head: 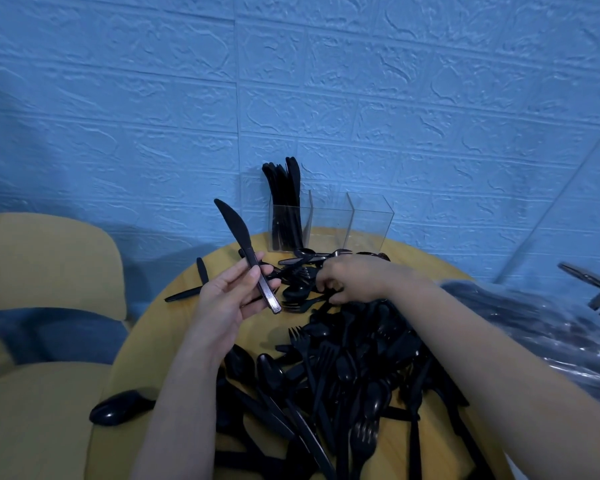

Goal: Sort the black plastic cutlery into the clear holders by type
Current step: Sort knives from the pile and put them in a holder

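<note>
My left hand pinches a black plastic knife by its handle, blade pointing up and away. My right hand reaches into the far part of a big pile of black cutlery, fingers curled round a piece I cannot name. Three clear holders stand side by side at the table's far edge: the left holder is full of upright knives, while the middle holder and the right holder look empty.
The round yellow table stands against a blue textured wall. Two loose knives lie at its left side and a spoon hangs over the near-left edge. A yellow chair is left; a clear plastic bag lies right.
</note>
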Tool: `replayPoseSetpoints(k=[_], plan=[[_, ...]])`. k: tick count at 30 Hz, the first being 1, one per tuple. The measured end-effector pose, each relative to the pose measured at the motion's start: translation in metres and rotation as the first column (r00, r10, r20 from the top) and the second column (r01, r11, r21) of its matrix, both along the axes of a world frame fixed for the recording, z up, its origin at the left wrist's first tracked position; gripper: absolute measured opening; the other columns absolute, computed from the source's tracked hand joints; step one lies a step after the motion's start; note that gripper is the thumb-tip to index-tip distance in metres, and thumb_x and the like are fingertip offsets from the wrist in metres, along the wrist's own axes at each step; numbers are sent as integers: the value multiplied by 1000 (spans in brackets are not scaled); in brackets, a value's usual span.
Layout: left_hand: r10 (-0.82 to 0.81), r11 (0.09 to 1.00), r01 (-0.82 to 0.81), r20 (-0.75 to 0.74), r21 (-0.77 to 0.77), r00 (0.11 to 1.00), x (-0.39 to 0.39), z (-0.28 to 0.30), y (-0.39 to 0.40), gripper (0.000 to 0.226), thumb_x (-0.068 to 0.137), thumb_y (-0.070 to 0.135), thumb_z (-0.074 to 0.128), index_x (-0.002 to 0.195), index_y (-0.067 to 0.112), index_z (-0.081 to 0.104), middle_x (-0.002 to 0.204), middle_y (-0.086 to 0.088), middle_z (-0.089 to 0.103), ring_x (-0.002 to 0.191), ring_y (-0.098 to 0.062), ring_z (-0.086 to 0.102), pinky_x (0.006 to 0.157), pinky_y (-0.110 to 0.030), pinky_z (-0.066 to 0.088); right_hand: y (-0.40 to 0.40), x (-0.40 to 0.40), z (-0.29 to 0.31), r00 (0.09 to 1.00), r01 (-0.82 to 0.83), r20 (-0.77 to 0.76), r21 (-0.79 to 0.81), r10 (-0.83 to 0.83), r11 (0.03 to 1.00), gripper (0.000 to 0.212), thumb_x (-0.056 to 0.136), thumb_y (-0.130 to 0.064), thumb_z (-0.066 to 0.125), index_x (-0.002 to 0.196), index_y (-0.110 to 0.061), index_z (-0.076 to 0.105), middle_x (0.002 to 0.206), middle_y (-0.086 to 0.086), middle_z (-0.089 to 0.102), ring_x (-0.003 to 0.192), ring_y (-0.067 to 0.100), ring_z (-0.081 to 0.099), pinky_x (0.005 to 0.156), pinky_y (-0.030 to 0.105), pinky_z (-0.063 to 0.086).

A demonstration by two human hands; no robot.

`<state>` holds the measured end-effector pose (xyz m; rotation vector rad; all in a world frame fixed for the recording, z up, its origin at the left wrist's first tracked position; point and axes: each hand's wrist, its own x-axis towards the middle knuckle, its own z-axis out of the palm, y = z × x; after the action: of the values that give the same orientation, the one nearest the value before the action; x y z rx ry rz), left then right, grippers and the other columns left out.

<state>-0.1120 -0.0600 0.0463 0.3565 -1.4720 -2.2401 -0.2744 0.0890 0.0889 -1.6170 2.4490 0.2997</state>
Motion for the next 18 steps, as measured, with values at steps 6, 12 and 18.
replayPoseSetpoints(k=[6, 12, 18], plan=[[3, 1000, -3, 5, -15, 1000, 0, 0, 0, 27, 91, 9, 53, 115, 15, 63, 93, 1, 73, 87, -16, 71, 70, -30, 60, -6, -6, -7, 992, 20, -125, -89, -31, 996, 26, 93, -24, 53, 117, -17, 59, 120, 2, 53, 105, 22, 55, 82, 36, 48], [17, 1000, -17, 6, -12, 1000, 1, 0, -2, 25, 93, 8, 52, 114, 16, 63, 94, 1, 73, 86, -16, 72, 66, -26, 59, 8, -15, 9, 981, 192, 82, -301, -176, 934, 30, 90, -20, 63, 120, -21, 63, 113, -4, 59, 105, 17, 54, 88, 30, 43], [1, 1000, -1, 16, -28, 1000, -1, 1, 2, 25, 93, 8, 51, 114, 15, 63, 89, 3, 74, 86, -15, 71, 68, -27, 59, 41, 2, 30, 902, 70, 420, 75, -95, 995, 43, 82, -23, 73, 123, -29, 62, 135, -6, 48, 124, 8, 41, 99, 12, 30]])
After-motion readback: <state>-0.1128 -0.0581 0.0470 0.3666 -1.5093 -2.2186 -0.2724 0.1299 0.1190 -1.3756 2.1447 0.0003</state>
